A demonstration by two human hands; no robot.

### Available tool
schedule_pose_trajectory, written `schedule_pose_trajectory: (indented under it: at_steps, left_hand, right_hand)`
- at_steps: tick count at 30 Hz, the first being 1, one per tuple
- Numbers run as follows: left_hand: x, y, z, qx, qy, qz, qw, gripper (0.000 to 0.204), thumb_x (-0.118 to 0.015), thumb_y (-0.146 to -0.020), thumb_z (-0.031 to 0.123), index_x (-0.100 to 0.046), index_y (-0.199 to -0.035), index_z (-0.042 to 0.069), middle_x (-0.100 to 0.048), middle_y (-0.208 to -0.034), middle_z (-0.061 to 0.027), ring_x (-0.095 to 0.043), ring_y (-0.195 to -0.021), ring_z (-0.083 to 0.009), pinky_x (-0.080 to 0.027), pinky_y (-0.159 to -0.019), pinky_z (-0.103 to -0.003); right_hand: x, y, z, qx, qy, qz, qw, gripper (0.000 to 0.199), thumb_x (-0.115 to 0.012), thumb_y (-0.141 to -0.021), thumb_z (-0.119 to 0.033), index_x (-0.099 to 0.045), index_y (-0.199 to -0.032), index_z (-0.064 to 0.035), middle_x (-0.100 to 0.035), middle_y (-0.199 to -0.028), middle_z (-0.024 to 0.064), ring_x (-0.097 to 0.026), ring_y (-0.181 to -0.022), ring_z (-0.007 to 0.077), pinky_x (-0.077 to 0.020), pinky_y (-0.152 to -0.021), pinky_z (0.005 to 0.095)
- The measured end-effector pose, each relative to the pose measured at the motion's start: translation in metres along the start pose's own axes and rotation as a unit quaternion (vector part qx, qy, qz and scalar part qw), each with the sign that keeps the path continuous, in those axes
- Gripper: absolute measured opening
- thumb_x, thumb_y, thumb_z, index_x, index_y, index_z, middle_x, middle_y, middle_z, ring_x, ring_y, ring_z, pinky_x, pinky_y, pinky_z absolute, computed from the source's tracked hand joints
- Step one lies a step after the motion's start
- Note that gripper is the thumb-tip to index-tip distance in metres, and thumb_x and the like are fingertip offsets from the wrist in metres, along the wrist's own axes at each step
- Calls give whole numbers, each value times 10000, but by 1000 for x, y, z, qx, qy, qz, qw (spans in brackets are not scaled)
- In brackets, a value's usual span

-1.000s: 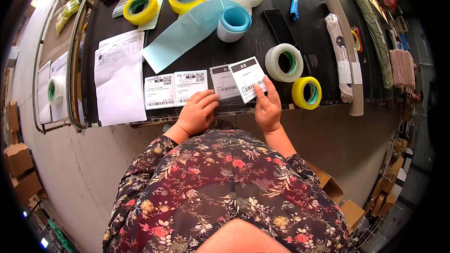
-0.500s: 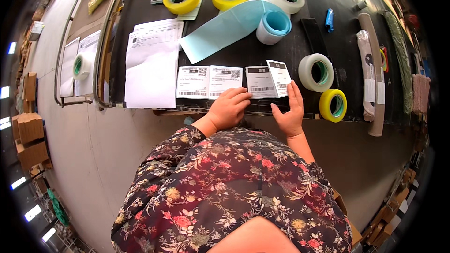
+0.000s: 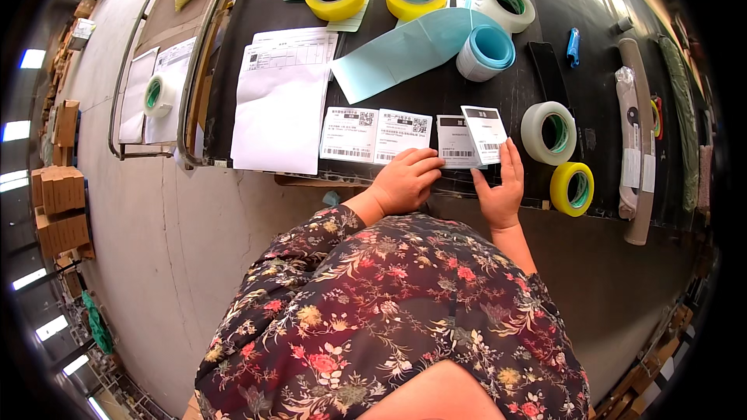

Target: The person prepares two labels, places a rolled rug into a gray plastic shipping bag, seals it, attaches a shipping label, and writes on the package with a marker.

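My left hand (image 3: pixel 406 179) rests at the table's front edge, its fingers bent together on the lower left corner of a shipping label (image 3: pixel 457 140); its thumb is hidden. Another shipping label (image 3: pixel 482 131) overlaps that one on the right and sits at a tilt. My right hand (image 3: pixel 499 190) has its fingers stretched along the tilted label's right edge, with the thumb spread apart near its lower edge. Two more printed labels (image 3: pixel 376 136) lie side by side to the left. Behind them is a light-blue label roll (image 3: pixel 492 48) with a long strip unrolled leftward.
White printed sheets (image 3: pixel 280 117) lie left on the black table (image 3: pixel 366 31). Yellow tape rolls (image 3: pixel 334 9) and a clear tape roll (image 3: pixel 531 134) stand around. A blue cutter (image 3: pixel 573 48) and long tubes (image 3: pixel 638 148) are on the right. A metal-framed cart (image 3: pixel 187 101) adjoins the left end.
The whole view has shifted, so the table and both hands appear farther right. Both hands keep nearly the same places on the labels.
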State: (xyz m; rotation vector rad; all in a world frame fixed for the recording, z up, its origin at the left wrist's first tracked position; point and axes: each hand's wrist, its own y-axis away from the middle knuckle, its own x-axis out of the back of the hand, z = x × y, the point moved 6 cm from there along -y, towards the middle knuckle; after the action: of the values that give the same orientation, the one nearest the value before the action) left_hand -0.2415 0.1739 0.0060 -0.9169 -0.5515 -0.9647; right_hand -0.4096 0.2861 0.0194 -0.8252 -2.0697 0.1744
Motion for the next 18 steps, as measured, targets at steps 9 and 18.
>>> schedule_pose_trajectory:
  at_steps: [9, 18]
  left_hand:
    - [-1, -1, 0, -2, 8, 1, 1000, 254, -653, -733, 60, -642, -986, 46, -623, -1222, -78, -553, -1176, -291, -465, -963, -424]
    - [0, 0, -1, -11, 20, 10, 1000, 266, -647, -735, 49, -631, -1000, 47, -621, -1218, -83, -557, -1165, -297, -469, -944, -431]
  right_hand:
    - [-8, -1, 39, -117, -54, -2, 992, 344, -742, -844, -148, -663, -1139, 10, -676, -1124, 156, -623, -970, 297, -489, -862, 381]
    - [-23, 3, 62, -276, -229, -37, 933, 303, -762, -834, -135, -692, -1102, -12, -733, -1019, 81, -677, -894, 175, -516, -803, 317]
